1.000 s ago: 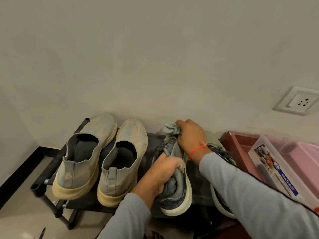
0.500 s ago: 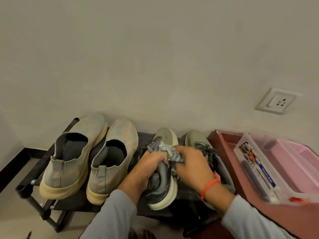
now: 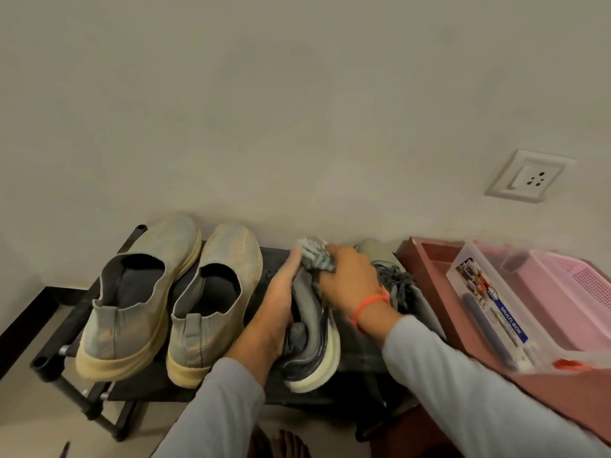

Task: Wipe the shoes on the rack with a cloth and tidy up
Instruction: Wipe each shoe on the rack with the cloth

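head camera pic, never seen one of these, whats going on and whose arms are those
The camera sits on a person's head, looking down, so the arms are their own. No robot here. A low black rack stands against the wall with two slip-on shoes on it. The left hand steadies a grey sneaker, tipped on its side, while the right hand grips a grey cloth against its toe end. The sneaker's mate lies behind the right wrist. Right of the rack sit a clear plastic box and a pink basket.
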